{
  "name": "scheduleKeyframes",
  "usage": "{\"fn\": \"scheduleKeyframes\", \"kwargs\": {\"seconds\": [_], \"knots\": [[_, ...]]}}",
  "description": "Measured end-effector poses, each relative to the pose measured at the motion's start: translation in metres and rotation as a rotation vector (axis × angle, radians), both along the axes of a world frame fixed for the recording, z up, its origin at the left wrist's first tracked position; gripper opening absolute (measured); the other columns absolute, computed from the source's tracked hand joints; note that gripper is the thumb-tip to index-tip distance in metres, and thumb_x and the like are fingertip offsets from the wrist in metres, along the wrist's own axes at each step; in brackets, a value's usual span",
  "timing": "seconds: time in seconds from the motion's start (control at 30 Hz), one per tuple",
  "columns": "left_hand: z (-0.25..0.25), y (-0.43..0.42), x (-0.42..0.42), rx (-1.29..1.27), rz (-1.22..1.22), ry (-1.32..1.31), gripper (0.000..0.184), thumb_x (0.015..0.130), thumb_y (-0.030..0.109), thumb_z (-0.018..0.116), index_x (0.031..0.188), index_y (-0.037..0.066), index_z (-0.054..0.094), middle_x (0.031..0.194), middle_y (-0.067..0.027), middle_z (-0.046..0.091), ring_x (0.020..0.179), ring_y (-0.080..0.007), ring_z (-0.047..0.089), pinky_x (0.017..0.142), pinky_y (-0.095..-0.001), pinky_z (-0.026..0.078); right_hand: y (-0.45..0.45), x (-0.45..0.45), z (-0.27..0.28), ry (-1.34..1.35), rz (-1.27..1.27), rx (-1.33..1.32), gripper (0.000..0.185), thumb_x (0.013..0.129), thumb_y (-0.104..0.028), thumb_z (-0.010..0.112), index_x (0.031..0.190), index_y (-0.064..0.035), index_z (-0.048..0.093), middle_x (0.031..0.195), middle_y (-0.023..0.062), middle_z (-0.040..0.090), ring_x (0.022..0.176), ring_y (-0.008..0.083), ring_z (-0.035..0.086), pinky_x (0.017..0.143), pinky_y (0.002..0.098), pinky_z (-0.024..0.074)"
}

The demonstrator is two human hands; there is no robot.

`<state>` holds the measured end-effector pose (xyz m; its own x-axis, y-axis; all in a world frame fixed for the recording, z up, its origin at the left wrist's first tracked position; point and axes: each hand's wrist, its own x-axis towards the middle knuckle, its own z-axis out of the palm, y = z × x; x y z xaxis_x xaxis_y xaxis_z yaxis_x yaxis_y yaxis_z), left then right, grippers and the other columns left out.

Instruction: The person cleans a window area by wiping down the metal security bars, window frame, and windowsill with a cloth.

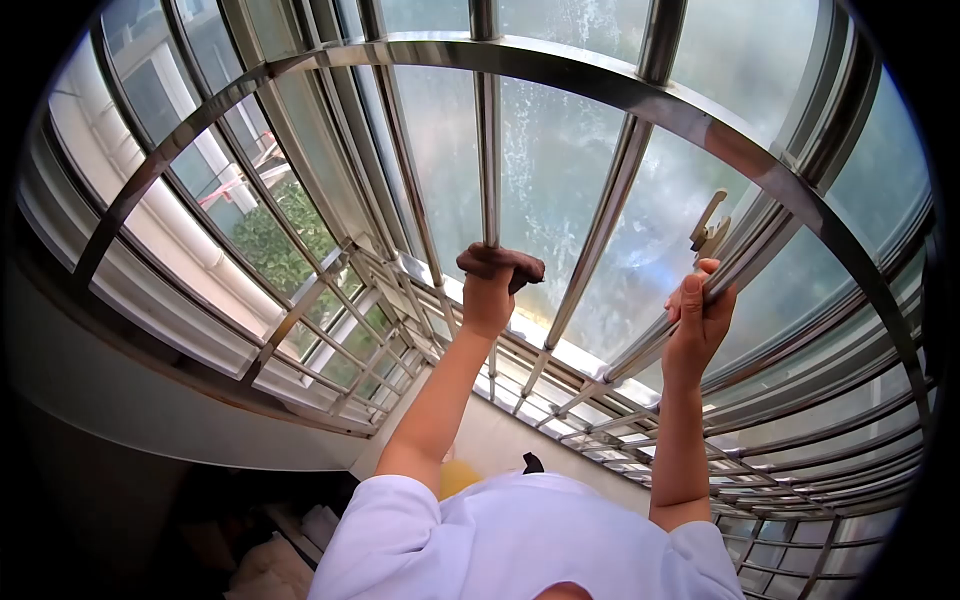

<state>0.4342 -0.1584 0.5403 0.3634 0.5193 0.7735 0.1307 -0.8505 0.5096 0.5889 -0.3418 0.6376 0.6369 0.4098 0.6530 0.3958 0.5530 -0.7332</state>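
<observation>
My left hand [487, 303] is closed on a brown cloth [500, 262], which is folded round the lower part of an upright metal bar [487, 150]. The fingers are mostly hidden by the cloth. Farther right, my right hand [697, 325] is wrapped round another metal bar [745, 262] of the window grille. Just above that hand, a beige window handle [710, 225] sits on the frame behind the bars. Behind both hands stands a glass pane [560, 150] with whitish streaks and smears.
A curved flat metal band [560, 68] crosses the upright bars above my hands. Several horizontal rails [800, 445] run at the lower right. Green foliage [280, 235] shows outside at the left. Piled items [275, 560] lie in shadow at the lower left.
</observation>
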Motion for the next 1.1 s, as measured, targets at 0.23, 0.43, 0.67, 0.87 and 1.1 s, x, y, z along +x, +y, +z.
{"fn": "scheduleKeyframes", "kwargs": {"seconds": [0.23, 0.43, 0.67, 0.87, 1.1], "knots": [[-0.089, -0.012, -0.027, -0.074, 0.035, 0.123, 0.031, 0.073, -0.005, 0.057, 0.101, 0.007, 0.059, 0.107, -0.0144, 0.059, 0.101, -0.0345, 0.054, 0.087, -0.0398, 0.044, 0.004, -0.004, -0.002, -0.015, -0.086, 0.029, 0.028, 0.095, -0.021, 0.053, 0.113, -0.0009, 0.045, 0.076, -0.0022, 0.043, 0.057, 0.0037, 0.039, 0.054, 0.0191, 0.0364], [0.032, 0.031, -0.069, 0.172, 0.169, -0.19, 0.029, 0.076, 0.002, 0.061, 0.104, 0.006, 0.06, 0.107, -0.016, 0.059, 0.105, -0.0372, 0.052, 0.095, -0.0457, 0.034, 0.015, -0.01, -0.006, -0.046, -0.269, 0.083, 0.03, 0.096, -0.019, 0.05, 0.117, 0.0015, 0.043, 0.078, -0.0016, 0.043, 0.061, 0.0038, 0.039, 0.055, 0.0186, 0.0357], [0.192, 0.115, -0.037, 0.358, 0.393, -0.17, 0.035, 0.07, 0.003, 0.066, 0.103, 0.009, 0.059, 0.096, -0.0207, 0.056, 0.097, -0.0415, 0.049, 0.082, -0.0494, 0.042, 0.005, -0.032, 0.005, -0.541, -0.987, 0.083, 0.03, 0.091, -0.01, 0.049, 0.12, -0.0042, 0.042, 0.12, 0.0124, 0.039, 0.11, 0.0214, 0.044, 0.095, 0.0362, 0.0376], [0.166, 0.131, -0.044, 0.317, 0.212, -0.154, 0.038, 0.069, -0.001, 0.062, 0.105, 0.011, 0.057, 0.096, -0.0202, 0.055, 0.09, -0.0427, 0.052, 0.074, -0.0482, 0.045, 0.047, -0.116, -0.015, -0.7, -0.222, 0.053, 0.013, 0.085, -0.004, 0.055, 0.097, -0.004, 0.051, 0.103, 0.0126, 0.05, 0.092, 0.0217, 0.052, 0.078, 0.0331, 0.0441], [0.038, 0.112, -0.066, 0.148, -0.009, 0.061, 0.041, 0.07, -0.003, 0.057, 0.109, 0.012, 0.058, 0.109, -0.014, 0.056, 0.1, -0.0405, 0.051, 0.083, -0.0473, 0.043, 0.135, -0.117, -0.042, -0.315, -0.25, -0.013, 0.039, 0.079, -0.005, 0.059, 0.116, -0.0028, 0.046, 0.116, 0.0122, 0.044, 0.107, 0.0219, 0.046, 0.086, 0.0329, 0.0415]]}}
